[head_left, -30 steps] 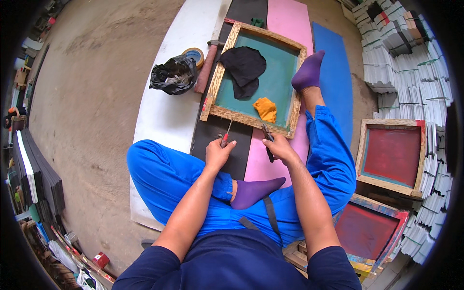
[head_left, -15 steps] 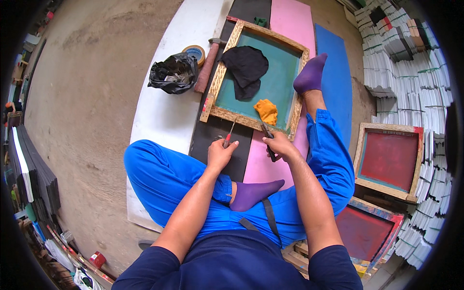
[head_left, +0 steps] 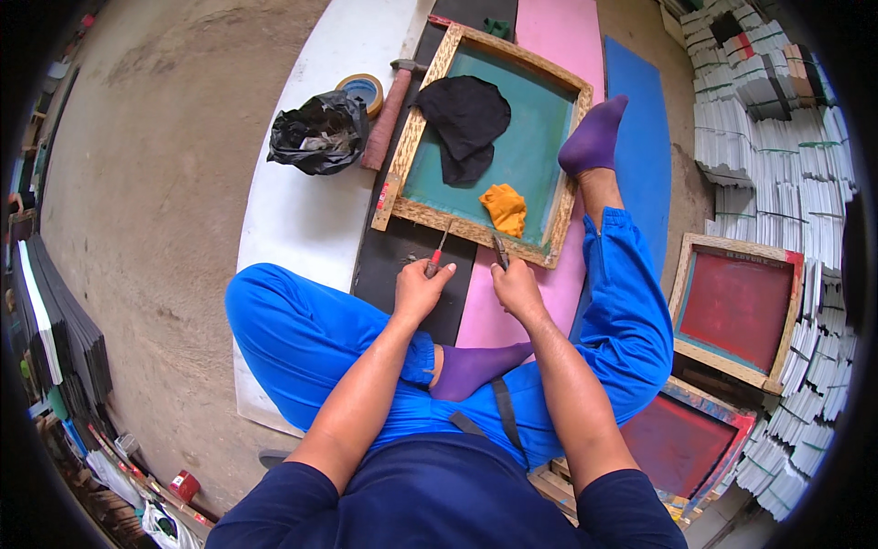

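My left hand [head_left: 422,291] is closed round the red handle of a screwdriver [head_left: 439,252], whose thin shaft points at the near edge of a wooden screen-printing frame [head_left: 476,231]. In my right hand [head_left: 518,285] are dark pliers [head_left: 500,251], their tip close to that same near edge. Whether either tool touches the wood I cannot tell. Green mesh [head_left: 535,137] fills the frame. A black cloth [head_left: 465,123] and a crumpled orange cloth [head_left: 503,209] lie on it.
Left of the frame lie a hammer [head_left: 389,117], a tape roll [head_left: 362,91] and a black plastic bag [head_left: 318,133]. My purple-socked foot [head_left: 593,137] rests against its right side. Two red-meshed frames [head_left: 737,297] and stacks of white sheets [head_left: 777,201] stand at right.
My right hand has shifted slightly left and turned the pliers, so their handles are now mostly hidden in my grip. My left hand still holds the screwdriver in nearly the same place.
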Available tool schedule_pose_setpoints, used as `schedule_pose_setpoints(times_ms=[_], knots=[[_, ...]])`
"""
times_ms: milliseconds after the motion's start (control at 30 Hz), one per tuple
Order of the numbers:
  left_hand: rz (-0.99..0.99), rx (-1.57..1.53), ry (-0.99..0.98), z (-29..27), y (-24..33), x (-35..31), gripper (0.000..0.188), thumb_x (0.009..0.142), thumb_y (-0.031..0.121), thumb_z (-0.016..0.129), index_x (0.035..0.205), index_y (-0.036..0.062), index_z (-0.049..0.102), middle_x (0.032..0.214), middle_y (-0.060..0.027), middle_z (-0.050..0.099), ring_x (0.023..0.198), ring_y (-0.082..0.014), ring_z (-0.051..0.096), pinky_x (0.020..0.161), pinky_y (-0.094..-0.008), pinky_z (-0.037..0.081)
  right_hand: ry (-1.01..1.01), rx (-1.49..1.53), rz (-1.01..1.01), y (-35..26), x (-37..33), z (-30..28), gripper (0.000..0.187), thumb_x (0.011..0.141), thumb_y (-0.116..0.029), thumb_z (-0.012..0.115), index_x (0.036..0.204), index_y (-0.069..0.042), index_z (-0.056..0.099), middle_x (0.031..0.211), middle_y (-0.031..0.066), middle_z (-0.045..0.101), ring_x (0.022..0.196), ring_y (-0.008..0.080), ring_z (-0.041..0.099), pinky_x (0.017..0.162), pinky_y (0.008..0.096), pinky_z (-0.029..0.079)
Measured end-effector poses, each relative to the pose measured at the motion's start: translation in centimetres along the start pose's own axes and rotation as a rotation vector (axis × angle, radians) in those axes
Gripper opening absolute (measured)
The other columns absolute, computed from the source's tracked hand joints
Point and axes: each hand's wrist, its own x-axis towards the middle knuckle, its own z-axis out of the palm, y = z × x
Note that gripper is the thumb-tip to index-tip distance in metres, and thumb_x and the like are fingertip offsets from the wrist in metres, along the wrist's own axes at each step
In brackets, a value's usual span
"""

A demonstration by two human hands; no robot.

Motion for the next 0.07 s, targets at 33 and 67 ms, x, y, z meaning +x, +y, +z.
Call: schedule_pose_setpoints(times_ms=[33, 67], knots=[[-0.01, -0.009, -0.002, 0.03, 0.08, 0.1, 0.045, 0.084, 0.038, 0.079, 0.065, 0.0017, 0.06, 0.054, -0.005, 0.055, 0.052, -0.0139, 0.051, 0.051, -0.0376, 0.04, 0.012, -0.007, -0.007, 0.04, 0.05, 0.19, 0.027, 0.096, -0.024, 0.056, 0.096, 0.003, 0.056, 0.062, 0.0151, 0.063, 0.048, 0.028, 0.063, 0.044, 0.0419, 0.053], [-0.012, -0.01, -0.006, 0.25, 0.08, 0.15, 0.045, 0.084, 0.038, 0.079, 0.065, 0.0017, 0.06, 0.054, -0.005, 0.055, 0.052, -0.0139, 0.051, 0.051, -0.0376, 0.04, 0.011, -0.009, -0.002, 0.23, 0.1, 0.1, 0.027, 0.096, -0.024, 0.056, 0.096, 0.003, 0.056, 0.062, 0.0151, 0.063, 0.048, 0.028, 0.063, 0.044, 0.0419, 0.053]])
